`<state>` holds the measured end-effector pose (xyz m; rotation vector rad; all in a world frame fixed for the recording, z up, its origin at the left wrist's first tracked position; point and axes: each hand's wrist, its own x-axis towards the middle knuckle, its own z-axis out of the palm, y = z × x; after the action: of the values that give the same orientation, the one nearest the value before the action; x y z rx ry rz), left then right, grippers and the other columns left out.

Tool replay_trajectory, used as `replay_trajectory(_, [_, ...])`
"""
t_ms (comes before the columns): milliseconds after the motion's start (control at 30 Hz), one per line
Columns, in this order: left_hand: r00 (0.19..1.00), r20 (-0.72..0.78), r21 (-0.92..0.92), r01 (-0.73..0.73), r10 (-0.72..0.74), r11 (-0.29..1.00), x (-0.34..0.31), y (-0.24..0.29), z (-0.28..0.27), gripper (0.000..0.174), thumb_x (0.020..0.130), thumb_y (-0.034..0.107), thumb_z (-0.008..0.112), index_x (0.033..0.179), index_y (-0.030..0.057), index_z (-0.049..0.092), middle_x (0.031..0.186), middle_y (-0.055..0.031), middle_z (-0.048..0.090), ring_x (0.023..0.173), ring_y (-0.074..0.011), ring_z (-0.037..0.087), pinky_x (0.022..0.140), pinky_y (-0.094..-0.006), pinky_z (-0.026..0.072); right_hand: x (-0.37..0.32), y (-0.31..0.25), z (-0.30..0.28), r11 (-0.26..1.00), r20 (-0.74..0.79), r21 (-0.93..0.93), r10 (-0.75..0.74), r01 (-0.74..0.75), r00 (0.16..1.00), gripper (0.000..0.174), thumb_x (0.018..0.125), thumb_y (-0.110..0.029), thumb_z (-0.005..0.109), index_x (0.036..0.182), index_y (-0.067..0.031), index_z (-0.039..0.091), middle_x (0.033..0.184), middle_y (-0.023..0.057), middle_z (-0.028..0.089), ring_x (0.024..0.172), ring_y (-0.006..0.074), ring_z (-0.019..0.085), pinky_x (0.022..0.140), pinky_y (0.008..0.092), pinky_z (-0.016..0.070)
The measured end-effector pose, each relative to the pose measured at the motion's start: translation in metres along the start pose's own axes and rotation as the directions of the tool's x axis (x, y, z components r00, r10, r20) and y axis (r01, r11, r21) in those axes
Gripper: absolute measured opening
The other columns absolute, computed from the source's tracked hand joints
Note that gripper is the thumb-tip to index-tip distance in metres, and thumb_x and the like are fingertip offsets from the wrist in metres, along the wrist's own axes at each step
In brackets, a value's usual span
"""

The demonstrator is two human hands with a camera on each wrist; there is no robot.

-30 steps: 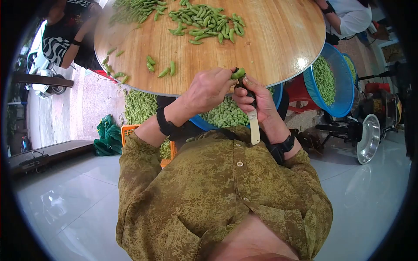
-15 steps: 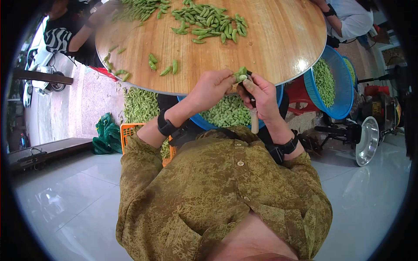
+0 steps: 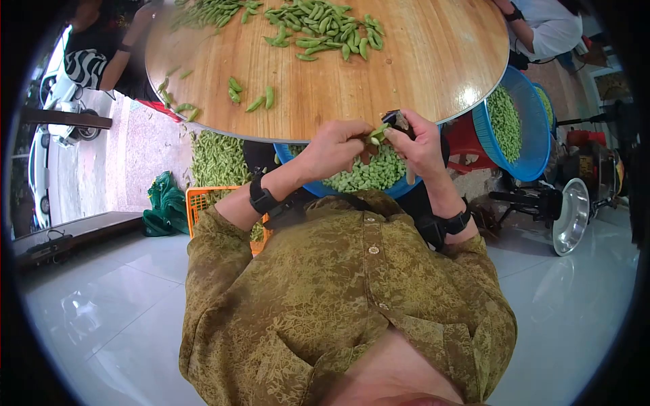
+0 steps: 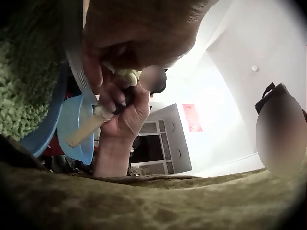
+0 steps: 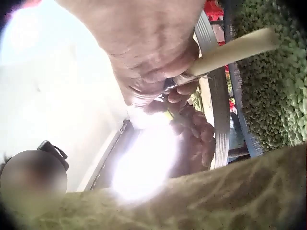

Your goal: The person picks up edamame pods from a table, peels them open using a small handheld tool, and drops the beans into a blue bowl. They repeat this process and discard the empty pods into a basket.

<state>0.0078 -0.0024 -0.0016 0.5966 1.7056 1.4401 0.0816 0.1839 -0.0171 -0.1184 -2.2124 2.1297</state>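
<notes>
Over the near table edge, my left hand (image 3: 333, 150) pinches a green soybean pod (image 3: 379, 132) between thumb and fingertips. A pale bean (image 3: 375, 141) shows at the pod's lower end. Just to the right, my right hand (image 3: 421, 147) grips a tool with a long cream handle (image 5: 235, 51) and a dark shiny end (image 3: 391, 120). Its thumb lies against the pod. From the right fist the handle (image 4: 86, 132) sticks out in the left wrist view. Directly below both hands stands a blue basin (image 3: 318, 187) of shelled beans (image 3: 369, 172).
Soybean pods (image 3: 325, 27) are heaped on the round wooden table (image 3: 433, 61), with a few loose pods (image 3: 255, 103) nearer. An orange crate (image 3: 198, 203) stands at left, a blue basket (image 3: 518, 128) of beans at right. Two other people sit across the table.
Both hands have shifted slightly right and toward the body. The right hand has turned, hiding most of the tool's handle in the head view. A pale bean now shows at the pod.
</notes>
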Motion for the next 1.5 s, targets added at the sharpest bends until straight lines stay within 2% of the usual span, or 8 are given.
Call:
replay_trajectory(567, [0.964, -0.019, 0.238, -0.255, 0.267, 0.937, 0.011, -0.01, 0.021, 0.027, 0.082, 0.008, 0.06, 0.108, -0.0019, 0.058, 0.082, -0.0138, 0.066, 0.074, -0.0217, 0.064, 0.068, -0.0327, 0.0497, -0.005, -0.018, -0.009, 0.892, -0.074, -0.411, -0.238, 0.187, 0.968, 0.011, 0.078, -0.006, 0.062, 0.081, -0.0001, 0.054, 0.06, 0.0049, 0.047, 0.056, 0.0074, 0.043, 0.051, 0.0259, 0.0396])
replay_trajectory(800, [0.916, -0.134, 0.145, -0.359, 0.378, 0.922, -0.002, 0.001, 0.019, 0.036, 0.083, 0.003, 0.06, 0.117, -0.0025, 0.051, 0.086, -0.0135, 0.067, 0.074, -0.0204, 0.065, 0.07, -0.0322, 0.0514, -0.005, -0.008, -0.017, 0.972, -0.048, -0.208, -0.124, 0.111, 0.991, 0.007, 0.082, -0.005, 0.059, 0.087, -0.0007, 0.058, 0.066, -0.0025, 0.052, 0.06, 0.0031, 0.046, 0.053, 0.0223, 0.0387])
replay_trajectory(900, [0.992, -0.102, -0.133, -0.085, 0.072, 0.987, -0.013, 0.003, 0.003, 0.028, 0.083, 0.004, 0.061, 0.11, -0.0024, 0.054, 0.083, -0.0111, 0.066, 0.074, -0.0183, 0.065, 0.067, -0.0315, 0.0508, -0.004, -0.012, 0.001, 0.999, 0.015, 0.043, -0.004, 0.004, 1.0, 0.012, 0.09, -0.007, 0.055, 0.1, -0.0014, 0.057, 0.075, -0.002, 0.057, 0.062, 0.0039, 0.049, 0.053, 0.0204, 0.0396])
replay_trajectory(967, [0.863, -0.24, 0.391, -0.334, 0.445, 0.858, -0.018, -0.011, -0.016, 0.021, 0.084, 0.009, 0.065, 0.103, 0.0016, 0.058, 0.088, -0.0054, 0.066, 0.073, -0.0093, 0.059, 0.053, -0.0243, 0.0451, 0.003, -0.007, 0.005, 0.996, 0.065, 0.08, 0.033, -0.038, 0.997, 0.015, 0.091, -0.008, 0.055, 0.105, -0.0007, 0.056, 0.075, 0.0, 0.058, 0.057, 0.0028, 0.045, 0.049, 0.0187, 0.0373])
replay_trajectory(1100, [0.697, -0.316, 0.929, 0.092, 0.643, 0.358, -0.028, -0.013, -0.08, 0.018, 0.077, 0.003, 0.059, 0.095, 0.0038, 0.057, 0.087, -0.0144, 0.061, 0.084, -0.0305, 0.061, 0.069, -0.0371, 0.0488, 0.009, 0.002, 0.003, 0.972, 0.118, 0.201, 0.098, -0.121, 0.988, 0.024, 0.094, -0.011, 0.05, 0.115, 0.0007, 0.052, 0.087, 0.0045, 0.059, 0.059, 0.0028, 0.045, 0.046, 0.0171, 0.037])
replay_trajectory(1267, [0.696, -0.468, 0.852, 0.519, 0.545, 0.068, -0.026, -0.034, -0.163, 0.021, 0.075, 0.006, 0.056, 0.096, 0.0045, 0.06, 0.093, -0.0159, 0.059, 0.097, -0.0375, 0.055, 0.079, -0.0443, 0.0462, 0.013, 0.003, 0.001, 0.965, 0.079, 0.237, 0.095, -0.111, 0.992, 0.021, 0.095, -0.012, 0.048, 0.111, 0.0005, 0.051, 0.087, 0.0049, 0.058, 0.06, 0.0033, 0.045, 0.047, 0.0175, 0.0383])
replay_trajectory(1400, [0.727, -0.411, 0.859, 0.511, 0.55, -0.034, -0.024, -0.01, -0.183, 0.018, 0.075, 0.009, 0.055, 0.091, 0.0037, 0.063, 0.094, -0.0176, 0.06, 0.095, -0.038, 0.056, 0.081, -0.0452, 0.0456, 0.016, 0.013, -0.002, 0.956, 0.02, 0.261, 0.13, -0.131, 0.991, 0.023, 0.095, -0.012, 0.049, 0.114, 0.0009, 0.052, 0.086, 0.0047, 0.058, 0.061, 0.0033, 0.046, 0.046, 0.0173, 0.0381])
replay_trajectory(1500, [0.696, -0.435, 0.897, 0.275, 0.572, 0.347, 0.017, 0.01, -0.18, 0.018, 0.078, 0.016, 0.057, 0.088, 0.0019, 0.064, 0.094, -0.0203, 0.062, 0.094, -0.0379, 0.057, 0.083, -0.044, 0.0455, 0.023, 0.017, 0.002, 0.949, 0.023, 0.293, 0.116, -0.117, 0.993, 0.023, 0.095, -0.012, 0.049, 0.114, 0.0009, 0.052, 0.086, 0.0045, 0.058, 0.059, 0.0034, 0.046, 0.046, 0.0174, 0.0381])
